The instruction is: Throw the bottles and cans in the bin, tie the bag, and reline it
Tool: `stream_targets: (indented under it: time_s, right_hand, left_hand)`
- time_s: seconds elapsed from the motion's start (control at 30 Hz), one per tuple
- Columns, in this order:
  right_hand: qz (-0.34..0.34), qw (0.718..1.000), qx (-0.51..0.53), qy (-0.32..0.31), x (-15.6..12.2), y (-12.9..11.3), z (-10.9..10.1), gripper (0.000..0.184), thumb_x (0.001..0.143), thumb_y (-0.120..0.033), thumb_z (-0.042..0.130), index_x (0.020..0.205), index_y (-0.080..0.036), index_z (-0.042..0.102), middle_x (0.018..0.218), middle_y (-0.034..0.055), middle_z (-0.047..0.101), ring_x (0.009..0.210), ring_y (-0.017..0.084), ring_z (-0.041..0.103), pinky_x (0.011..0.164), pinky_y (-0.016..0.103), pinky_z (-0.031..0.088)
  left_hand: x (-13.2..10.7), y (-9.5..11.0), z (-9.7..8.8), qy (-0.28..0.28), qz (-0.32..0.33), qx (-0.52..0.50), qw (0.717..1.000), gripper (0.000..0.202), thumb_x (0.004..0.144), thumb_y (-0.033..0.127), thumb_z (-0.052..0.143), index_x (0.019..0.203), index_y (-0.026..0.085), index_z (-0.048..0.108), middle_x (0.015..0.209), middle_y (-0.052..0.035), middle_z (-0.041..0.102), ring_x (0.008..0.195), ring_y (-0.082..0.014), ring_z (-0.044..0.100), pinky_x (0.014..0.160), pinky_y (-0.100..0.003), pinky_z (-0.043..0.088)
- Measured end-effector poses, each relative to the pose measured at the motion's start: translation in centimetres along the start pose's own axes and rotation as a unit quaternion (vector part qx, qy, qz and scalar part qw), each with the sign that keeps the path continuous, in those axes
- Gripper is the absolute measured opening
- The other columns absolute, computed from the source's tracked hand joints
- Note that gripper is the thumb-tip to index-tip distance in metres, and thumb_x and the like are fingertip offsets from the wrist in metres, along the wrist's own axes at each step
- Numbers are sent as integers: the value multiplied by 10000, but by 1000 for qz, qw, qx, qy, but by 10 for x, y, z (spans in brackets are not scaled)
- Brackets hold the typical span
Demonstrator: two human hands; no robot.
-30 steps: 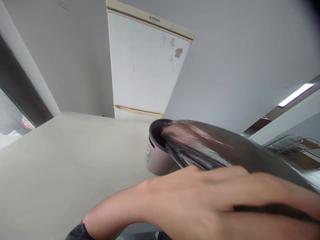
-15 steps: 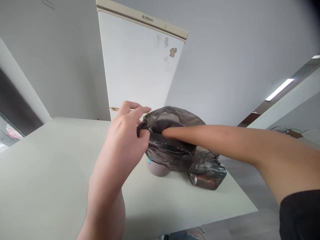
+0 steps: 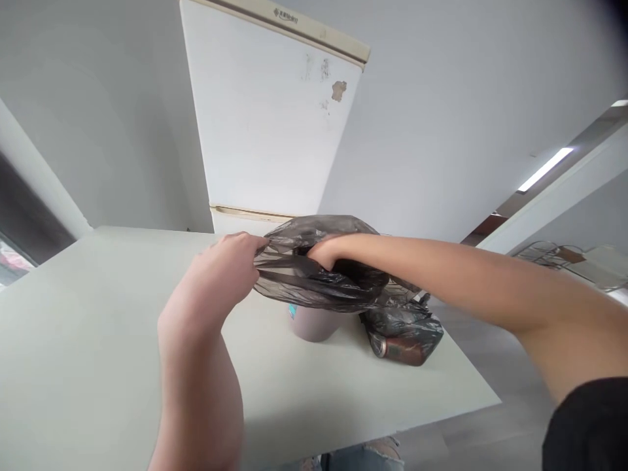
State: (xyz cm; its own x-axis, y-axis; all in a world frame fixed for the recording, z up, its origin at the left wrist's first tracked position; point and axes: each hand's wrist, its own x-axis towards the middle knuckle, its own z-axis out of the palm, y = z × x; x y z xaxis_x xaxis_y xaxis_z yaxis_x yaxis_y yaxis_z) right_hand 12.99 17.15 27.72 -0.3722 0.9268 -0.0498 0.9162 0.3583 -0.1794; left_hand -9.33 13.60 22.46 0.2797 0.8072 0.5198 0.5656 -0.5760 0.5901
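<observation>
A thin, see-through black plastic bag (image 3: 314, 288) is spread over the mouth of a small greyish-mauve bin (image 3: 316, 325). My left hand (image 3: 233, 265) pinches the bag's rim at the left and pulls it outward. Into the bag's opening reaches my right hand (image 3: 330, 250), its fingers hidden by the dark plastic, so I cannot tell what they touch. Right of the bin, a reddish-brown can (image 3: 403, 351) lies on its side, wrapped in black plastic (image 3: 392, 324).
The bin stands on a pale tabletop (image 3: 122, 347), whose right corner lies just beyond the wrapped can. Behind the table rises a white fridge (image 3: 265, 118) against a grey wall. Below the front edge, a jeans-clad leg (image 3: 363, 458) shows.
My left hand has moved left and down, stretching the bag's rim outward. My right hand has come slightly up, showing more of its back. The view has shifted a little.
</observation>
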Motion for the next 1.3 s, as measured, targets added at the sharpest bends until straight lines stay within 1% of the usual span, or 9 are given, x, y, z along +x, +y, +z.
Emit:
stream_targets:
  time_s: [0.1,0.2,0.27,0.37,0.63,0.8,0.93,1.1,1.3]
  right_hand:
    - [-73,976,-51,-199,-11,-2,-22,202,811,-23,629,788,-169,767,724,-45,717,623,96,615,623,202,474]
    - [-68,996,-38,-51,-57,-2,-32,328,895,-39,541,939,-229,805,910,15,789,783,169,706,694,253,508]
    - [-18,995,-32,94,-91,1,-25,358,969,-88,489,1047,-244,802,1007,43,797,903,223,731,791,303,530]
    - [38,980,-26,192,-114,18,-4,340,1021,-157,477,1170,-233,773,1147,84,780,1049,281,722,928,383,531]
    - [6,974,184,133,-18,102,-5,449,1016,-258,580,1464,-253,612,1425,83,690,1271,250,666,1112,409,494]
    - [113,949,293,-22,4,138,6,462,1001,-612,579,1121,-216,784,1275,108,767,1186,319,704,1068,438,540]
    - [198,869,453,-30,-23,152,26,737,920,-860,453,1032,-213,788,1149,141,787,1061,325,730,900,425,608]
    - [212,852,423,222,-84,149,30,644,913,-804,555,1182,-255,754,1304,121,701,1120,267,669,804,325,579]
    - [156,820,533,139,-151,128,53,521,844,-563,809,1257,-263,706,1147,92,739,981,234,691,776,329,575]
  left_hand:
    - [5,2,-4,-73,-70,70,992,139,740,177,594,740,279,689,629,-17,588,553,-188,500,560,-297,353]
    - [8,8,-8,-147,-157,170,962,201,782,152,541,848,271,688,772,-36,652,660,-202,573,608,-303,385]
    - [12,8,-7,-170,-184,209,945,196,804,147,532,881,259,674,820,-47,651,700,-206,586,642,-308,402]
    - [22,4,3,-197,-201,229,932,157,810,156,562,903,241,656,809,-59,623,716,-210,583,666,-312,414]
    - [47,-5,37,-338,-219,245,882,168,751,127,602,874,218,672,890,-98,679,784,-241,644,704,-345,465]
    - [47,4,43,-391,-233,259,852,259,714,140,641,943,251,692,1000,-107,721,886,-300,686,723,-382,503]
    - [47,11,49,-414,-237,254,842,313,681,139,660,970,260,669,1017,-98,731,936,-327,692,753,-407,541]
    - [47,12,55,-414,-226,235,850,443,651,121,655,1064,281,682,1111,-95,748,970,-339,691,777,-435,570]
    - [49,8,55,-419,-243,206,850,468,623,121,676,1065,273,698,1076,-92,796,976,-323,714,798,-430,596]
